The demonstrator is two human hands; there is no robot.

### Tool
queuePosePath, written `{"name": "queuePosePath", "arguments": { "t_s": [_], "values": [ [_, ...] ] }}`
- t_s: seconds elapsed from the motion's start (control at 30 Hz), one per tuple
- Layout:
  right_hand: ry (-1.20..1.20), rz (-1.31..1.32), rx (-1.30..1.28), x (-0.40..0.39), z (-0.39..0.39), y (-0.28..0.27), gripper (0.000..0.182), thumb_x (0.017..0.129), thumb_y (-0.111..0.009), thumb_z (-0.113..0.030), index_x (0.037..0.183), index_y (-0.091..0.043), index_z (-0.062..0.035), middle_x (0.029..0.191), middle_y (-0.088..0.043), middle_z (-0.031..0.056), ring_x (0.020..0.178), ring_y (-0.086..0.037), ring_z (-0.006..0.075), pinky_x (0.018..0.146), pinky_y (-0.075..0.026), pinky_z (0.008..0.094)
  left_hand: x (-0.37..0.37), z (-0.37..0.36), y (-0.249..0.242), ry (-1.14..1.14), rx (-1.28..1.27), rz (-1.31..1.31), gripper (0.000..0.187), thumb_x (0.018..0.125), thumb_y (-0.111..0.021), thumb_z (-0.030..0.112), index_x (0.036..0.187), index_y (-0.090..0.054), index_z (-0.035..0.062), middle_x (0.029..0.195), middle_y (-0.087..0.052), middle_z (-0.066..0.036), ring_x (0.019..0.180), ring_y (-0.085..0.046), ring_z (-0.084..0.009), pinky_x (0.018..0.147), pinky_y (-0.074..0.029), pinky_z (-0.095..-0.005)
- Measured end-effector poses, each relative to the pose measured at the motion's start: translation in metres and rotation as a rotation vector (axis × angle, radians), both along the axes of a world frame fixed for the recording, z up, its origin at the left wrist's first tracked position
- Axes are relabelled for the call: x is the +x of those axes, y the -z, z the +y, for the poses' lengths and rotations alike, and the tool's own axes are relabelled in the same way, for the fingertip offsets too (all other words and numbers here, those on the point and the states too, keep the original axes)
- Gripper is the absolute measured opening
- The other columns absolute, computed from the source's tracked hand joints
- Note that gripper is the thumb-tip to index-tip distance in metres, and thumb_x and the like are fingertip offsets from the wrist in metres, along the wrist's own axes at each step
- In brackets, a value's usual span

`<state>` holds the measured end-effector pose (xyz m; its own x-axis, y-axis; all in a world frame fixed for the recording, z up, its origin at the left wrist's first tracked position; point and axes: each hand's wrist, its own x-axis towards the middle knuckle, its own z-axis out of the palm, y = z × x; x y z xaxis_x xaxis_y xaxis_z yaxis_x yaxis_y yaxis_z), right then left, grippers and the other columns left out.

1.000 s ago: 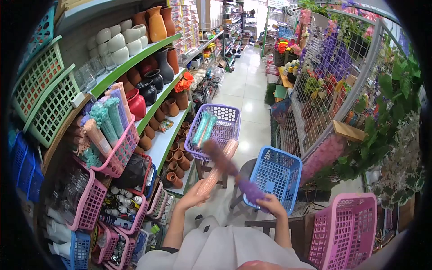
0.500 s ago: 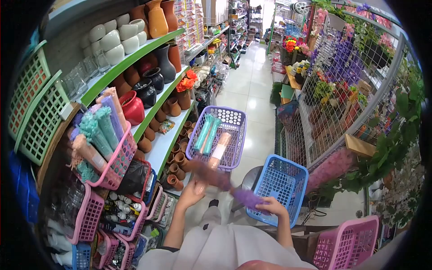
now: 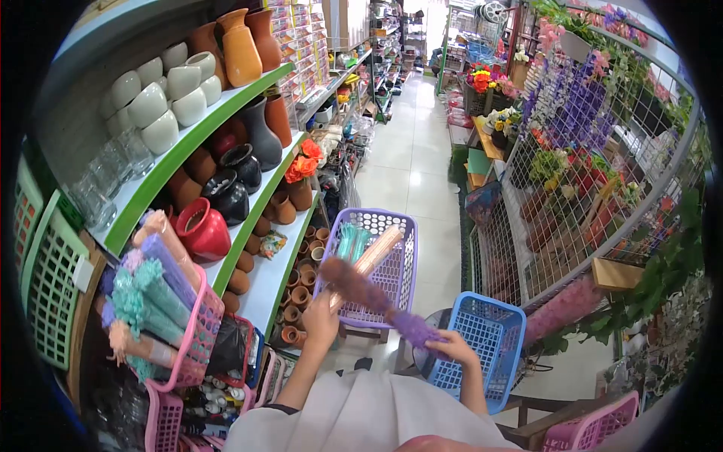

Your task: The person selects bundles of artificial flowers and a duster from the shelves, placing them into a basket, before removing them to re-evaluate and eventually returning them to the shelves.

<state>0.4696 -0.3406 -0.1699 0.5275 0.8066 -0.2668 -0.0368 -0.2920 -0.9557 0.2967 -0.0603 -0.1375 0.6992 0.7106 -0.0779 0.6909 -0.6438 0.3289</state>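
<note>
My left hand (image 3: 321,320) is closed round the lower end of a peach wrapped bundle (image 3: 376,252), which slants up over the purple basket (image 3: 412,260). My right hand (image 3: 456,348) grips the purple end of a brown and purple bundle (image 3: 361,290). That bundle is blurred and crosses in front of the peach one. Teal bundles (image 3: 352,242) lie inside the purple basket. The blue basket (image 3: 520,339) is beside my right hand, with a dark round stool seat partly showing under it.
At left, a pink basket (image 3: 197,343) holds several wrapped bundles. Green-edged shelves (image 3: 177,154) carry pots, vases and glasses. A wire mesh rack (image 3: 580,181) with artificial flowers stands at right. Another pink basket (image 3: 595,426) is at lower right. A tiled aisle (image 3: 403,151) runs ahead.
The view has shifted, and the baskets appear lower. The peach bundle now tilts further right. The brown and purple bundle is still in my right hand, its brown end slightly higher.
</note>
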Motion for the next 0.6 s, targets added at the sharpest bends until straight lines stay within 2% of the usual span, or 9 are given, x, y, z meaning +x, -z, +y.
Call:
{"name": "queuePosePath", "arguments": {
  "t_s": [0.07, 0.13, 0.2, 0.27, 0.33, 0.37, 0.5, 0.57, 0.6],
  "values": [
    [0.274, 0.077, 0.073, 0.004, 0.020, 0.001, 0.022, 0.081, -0.068, -0.020, 0.092, -0.066, -0.0007, 0.074, -0.059, -0.0033, 0.064, -0.049, 0.0034, 0.057, -0.040, 0.0208, 0.009, 0.009, -0.001, 0.017, 0.272, -0.518, 0.052, 0.066, -0.057, 0.000, 0.118, -0.052, 0.0025, 0.100, -0.060, -0.013, 0.088, -0.055, -0.0329, 0.076, -0.044, -0.0434],
    [0.456, 0.016, 0.093, 0.008, 0.041, 0.009, 0.028, 0.082, -0.066, -0.021, 0.101, -0.064, -0.0006, 0.081, -0.061, -0.0024, 0.072, -0.053, 0.0053, 0.063, -0.042, 0.0205, 0.018, 0.021, -0.004, 0.016, 0.311, -0.514, 0.057, 0.065, -0.057, -0.003, 0.121, -0.051, 0.0054, 0.099, -0.059, -0.012, 0.092, -0.052, -0.0302, 0.078, -0.040, -0.0407],
    [0.398, 0.015, 0.046, -0.001, 0.054, -0.003, 0.028, 0.082, -0.066, -0.022, 0.102, -0.063, -0.0008, 0.082, -0.062, -0.0018, 0.072, -0.053, 0.0054, 0.063, -0.041, 0.0205, 0.023, 0.033, -0.007, 0.023, 0.364, -0.511, 0.053, 0.065, -0.059, 0.000, 0.117, -0.053, 0.0048, 0.099, -0.059, -0.012, 0.094, -0.052, -0.0303, 0.078, -0.038, -0.0407],
    [0.100, 0.071, -0.090, -0.009, 0.058, -0.015, 0.031, 0.081, -0.067, -0.019, 0.105, -0.063, 0.0000, 0.086, -0.063, -0.0001, 0.077, -0.053, 0.0064, 0.069, -0.044, 0.0217, 0.027, 0.054, 0.011, 0.010, 0.345, -0.470, 0.051, 0.065, -0.059, 0.001, 0.115, -0.054, 0.0046, 0.099, -0.059, -0.012, 0.093, -0.052, -0.0308, 0.078, -0.038, -0.0409],
    [-0.053, -0.051, 0.154, -0.015, 0.067, -0.002, 0.035, 0.080, -0.068, -0.022, 0.108, -0.063, -0.0016, 0.073, -0.058, -0.0041, 0.059, -0.046, 0.0024, 0.051, -0.037, 0.0195, 0.025, 0.069, 0.021, 0.067, 0.390, -0.594, 0.042, 0.065, -0.057, 0.003, 0.107, -0.055, 0.0031, 0.100, -0.059, -0.013, 0.094, -0.051, -0.0324, 0.077, -0.037, -0.0426],
    [0.024, 0.042, -0.026, -0.011, 0.070, -0.004, 0.041, 0.080, -0.069, -0.021, 0.115, -0.059, -0.0014, 0.077, -0.060, -0.0034, 0.061, -0.047, 0.0036, 0.052, -0.039, 0.0207, 0.028, 0.072, 0.021, 0.021, 0.340, -0.582, 0.042, 0.065, -0.056, 0.002, 0.107, -0.055, 0.0033, 0.100, -0.059, -0.013, 0.094, -0.051, -0.0326, 0.077, -0.038, -0.0426],
    [0.335, 0.003, 0.060, 0.024, 0.096, 0.050, 0.030, 0.081, -0.067, -0.024, 0.097, -0.064, 0.0007, 0.068, -0.060, 0.0003, 0.057, -0.049, 0.0082, 0.051, -0.040, 0.0247, 0.030, 0.076, 0.011, -0.022, 0.138, -0.604, 0.046, 0.066, -0.055, -0.002, 0.111, -0.055, 0.0072, 0.096, -0.060, -0.016, 0.091, -0.053, -0.0364, 0.080, -0.041, -0.0445],
    [0.763, -0.254, -0.021, 0.044, 0.111, 0.075, 0.029, 0.082, -0.065, -0.027, 0.089, -0.064, 0.0005, 0.061, -0.059, 0.0041, 0.053, -0.050, 0.0098, 0.050, -0.040, 0.0271, 0.027, 0.081, 0.021, -0.013, 0.088, -0.609, 0.046, 0.066, -0.055, -0.002, 0.111, -0.055, 0.0091, 0.097, -0.060, -0.015, 0.094, -0.053, -0.0363, 0.081, -0.041, -0.0443],
    [0.769, -0.259, -0.018, 0.046, 0.114, 0.072, 0.029, 0.082, -0.065, -0.027, 0.089, -0.064, 0.0005, 0.061, -0.059, 0.0041, 0.053, -0.050, 0.0098, 0.050, -0.040, 0.0271, 0.026, 0.083, 0.021, -0.014, 0.043, -0.613, 0.046, 0.067, -0.055, -0.003, 0.111, -0.055, 0.0109, 0.099, -0.060, -0.015, 0.096, -0.054, -0.0362, 0.082, -0.041, -0.0440]
  ]
}}
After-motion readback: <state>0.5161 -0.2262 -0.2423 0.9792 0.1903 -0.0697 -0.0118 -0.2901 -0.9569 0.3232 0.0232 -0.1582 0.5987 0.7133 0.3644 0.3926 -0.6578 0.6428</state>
